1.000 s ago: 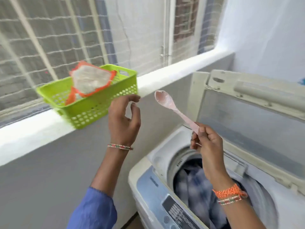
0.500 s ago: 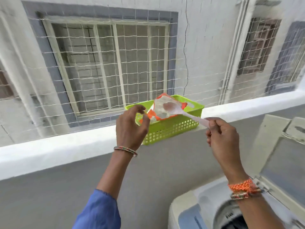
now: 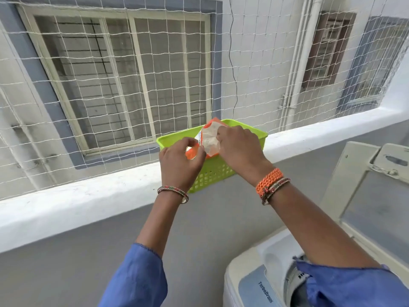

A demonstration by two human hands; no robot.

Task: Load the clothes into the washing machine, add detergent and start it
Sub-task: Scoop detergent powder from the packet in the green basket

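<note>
Netted window [image 3: 124, 80] beyond white ledge [image 3: 77, 202], daylight.

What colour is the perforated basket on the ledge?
Lime green; the basket shows clearly in the head view, its only view.

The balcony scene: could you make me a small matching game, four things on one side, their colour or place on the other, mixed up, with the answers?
Things
1. basket
2. detergent packet
3. washing machine
4. thick braided wristband

Descriptions
A. on the right wrist, orange
B. in the basket, held by both hands
C. bright green, on the white ledge
D. bottom right, lid raised

Pairs: 1-C, 2-B, 3-D, 4-A
</note>
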